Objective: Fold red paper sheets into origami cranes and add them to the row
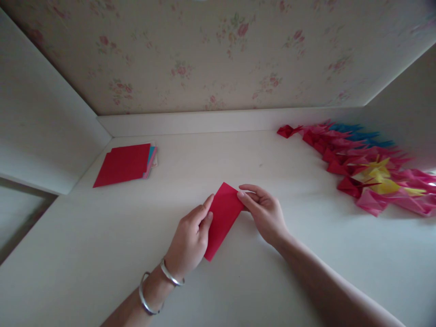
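A sheet of red paper (224, 218), folded into a narrow rectangle, is tilted between my two hands above the white table. My left hand (192, 236) grips its left long edge, with the thumb on the face and the other fingers partly hidden. At the upper right corner, my right hand (264, 213) pinches the paper between thumb and fingers. Two silver bangles (172, 273) circle my left wrist.
On the left of the white table (190, 159) lies a stack of coloured paper (124, 164), red on top. Rows of folded paper cranes (347, 159) in red, pink, blue and yellow stand at the right. Behind rises a wall with floral paper (204, 59); white panels border both sides.
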Motion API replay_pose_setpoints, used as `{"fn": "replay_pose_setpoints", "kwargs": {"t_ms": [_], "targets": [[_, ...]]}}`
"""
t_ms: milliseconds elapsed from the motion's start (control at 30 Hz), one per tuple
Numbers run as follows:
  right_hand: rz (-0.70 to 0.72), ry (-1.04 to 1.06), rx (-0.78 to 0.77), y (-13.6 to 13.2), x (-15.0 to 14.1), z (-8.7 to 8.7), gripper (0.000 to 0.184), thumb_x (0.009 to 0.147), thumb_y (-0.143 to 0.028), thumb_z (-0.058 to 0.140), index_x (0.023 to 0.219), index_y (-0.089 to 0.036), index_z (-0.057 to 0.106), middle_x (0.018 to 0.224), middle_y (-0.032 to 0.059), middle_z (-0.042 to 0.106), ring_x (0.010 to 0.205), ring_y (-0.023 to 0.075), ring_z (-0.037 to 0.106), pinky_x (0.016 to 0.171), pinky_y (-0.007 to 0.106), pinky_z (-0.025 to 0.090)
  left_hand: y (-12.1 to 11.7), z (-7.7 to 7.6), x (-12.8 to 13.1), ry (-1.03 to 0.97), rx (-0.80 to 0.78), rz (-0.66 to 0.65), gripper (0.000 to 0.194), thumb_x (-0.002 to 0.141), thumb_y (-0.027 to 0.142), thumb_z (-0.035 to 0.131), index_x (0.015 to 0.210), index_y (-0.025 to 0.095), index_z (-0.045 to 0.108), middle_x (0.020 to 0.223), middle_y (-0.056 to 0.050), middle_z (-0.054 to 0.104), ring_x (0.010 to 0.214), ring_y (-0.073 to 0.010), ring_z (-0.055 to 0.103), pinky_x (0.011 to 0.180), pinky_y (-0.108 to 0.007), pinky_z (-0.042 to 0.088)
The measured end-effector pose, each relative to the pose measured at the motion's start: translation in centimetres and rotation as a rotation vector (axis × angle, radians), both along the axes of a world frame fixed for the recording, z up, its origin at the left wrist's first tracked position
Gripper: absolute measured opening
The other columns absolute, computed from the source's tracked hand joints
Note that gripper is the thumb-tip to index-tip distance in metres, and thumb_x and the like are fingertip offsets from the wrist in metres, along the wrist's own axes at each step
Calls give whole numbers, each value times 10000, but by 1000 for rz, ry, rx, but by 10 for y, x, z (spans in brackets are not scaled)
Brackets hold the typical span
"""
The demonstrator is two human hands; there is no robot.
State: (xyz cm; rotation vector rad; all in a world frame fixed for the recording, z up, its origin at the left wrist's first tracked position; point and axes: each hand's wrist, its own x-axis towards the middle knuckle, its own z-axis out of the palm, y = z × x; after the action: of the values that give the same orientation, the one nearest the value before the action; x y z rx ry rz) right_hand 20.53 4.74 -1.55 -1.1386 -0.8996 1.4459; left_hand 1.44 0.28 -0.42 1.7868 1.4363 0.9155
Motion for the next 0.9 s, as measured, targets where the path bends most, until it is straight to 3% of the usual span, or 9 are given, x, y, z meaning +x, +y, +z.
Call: {"fn": "replay_pose_setpoints", "kwargs": {"t_ms": [133,233,300,467,700,800,900], "targets": [[158,87,-50,-1,0,4,369,801,-421,769,1083,-197,691,856,54,790,773,199,739,769,346,600,0,1,0,20,39,29,435,1019,273,427,1430,154,505,1294,-126,669,1210,-215,618,1018,-314,494],[226,80,-45,-3,-1,7,340,836,-457,721,1026,-176,736,895,75,787,773,209,738,774,361,601,0,2,1,29,62,28,429,1018,257,425,1426,156,509,1206,-124,707,1193,-216,626,1004,-317,502],[208,67,-47,-4,-2,8,337,833,-466,720,994,-172,752,888,74,786,768,208,737,788,357,593,0,1,1,34,73,21,429,1017,246,423,1426,149,507,1160,-124,720,1181,-216,632,1000,-320,505],[121,83,-91,-4,-3,6,405,814,-453,746,1129,-201,709,911,61,788,793,212,733,807,362,579,0,0,1,41,105,16,436,1014,220,421,1440,151,486,1252,-131,688,1158,-212,647,999,-328,512],[163,131,-39,-4,-2,4,326,886,-465,669,848,-157,769,805,71,772,698,206,708,717,339,576,-1,-2,1,58,143,11,437,1011,200,419,1441,159,486,1240,-128,696,1159,-211,651,1001,-321,514],[137,127,-22,-4,-3,4,318,875,-473,680,873,-166,763,809,65,770,716,207,710,720,336,575,-1,-2,1,58,150,13,438,1010,193,420,1443,157,481,1274,-131,680,1180,-211,640,1010,-329,513],[186,197,-38,-5,-4,6,350,867,-496,681,1019,-186,737,906,72,775,793,216,724,786,356,570,-1,-2,1,47,157,28,440,1006,188,428,1442,160,482,1268,-129,686,1182,-216,641,1013,-340,517]]}}
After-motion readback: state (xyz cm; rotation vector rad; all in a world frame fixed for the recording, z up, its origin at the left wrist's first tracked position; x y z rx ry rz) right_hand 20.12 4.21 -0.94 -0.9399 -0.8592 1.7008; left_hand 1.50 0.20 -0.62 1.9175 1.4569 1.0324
